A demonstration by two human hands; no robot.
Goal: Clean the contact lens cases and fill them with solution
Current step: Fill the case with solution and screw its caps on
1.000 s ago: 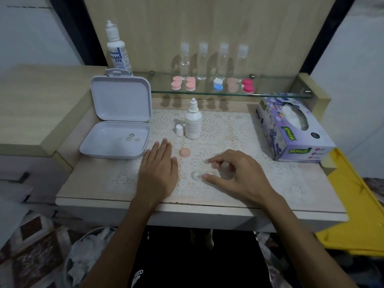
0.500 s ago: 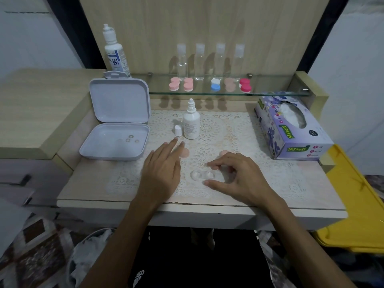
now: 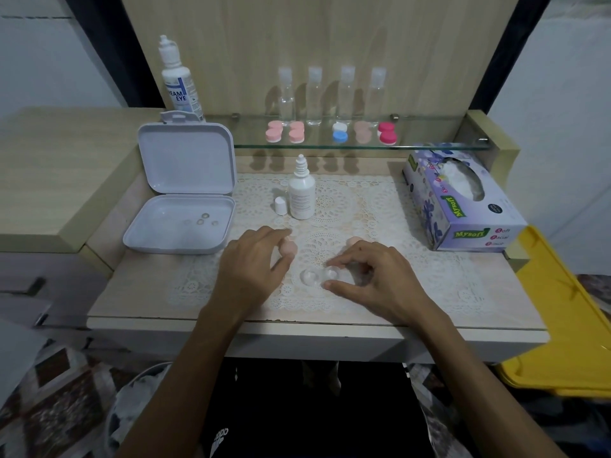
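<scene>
The clear lens case (image 3: 319, 276) lies open on the lace mat (image 3: 380, 206), straight in front of the small dropper bottle (image 3: 301, 196), which stands uncapped with its white cap (image 3: 280, 205) just to its left. The right hand (image 3: 370, 279) pinches the case's right well between thumb and forefinger, steadying it. The left hand (image 3: 254, 264), left of the case, curls its fingertips on one pale pink lid (image 3: 290, 248); a second pink lid (image 3: 354, 241) peeks out behind the right hand, on the bottle's near right. The main risk, as I judge it, is the light, shallow case: a tug from either hand could tip it or slide it on the lace. An arm reaching forward could also knock over the open bottle and spill the solution. Whether the wells hold liquid already cannot be told.
</scene>
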